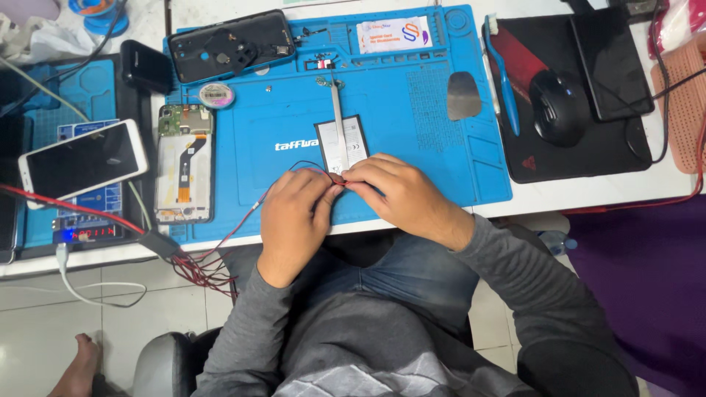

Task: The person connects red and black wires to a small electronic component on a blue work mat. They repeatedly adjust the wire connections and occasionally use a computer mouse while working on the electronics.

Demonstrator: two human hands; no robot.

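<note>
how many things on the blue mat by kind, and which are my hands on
opened phone body: 1
phone back cover: 1
battery: 1
tweezers: 1
metal pry tool: 1
total: 5
left hand and right hand pinch red and black wires.

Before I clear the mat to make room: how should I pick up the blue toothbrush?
Take the blue toothbrush by its mid-handle, pinching from above across its narrow width. It lies flat and nearly lengthwise along the left edge of the black mouse pad, bristles at the far end, the mouse close on its right.

Head-worn view, straight down, close over blue mat
</note>
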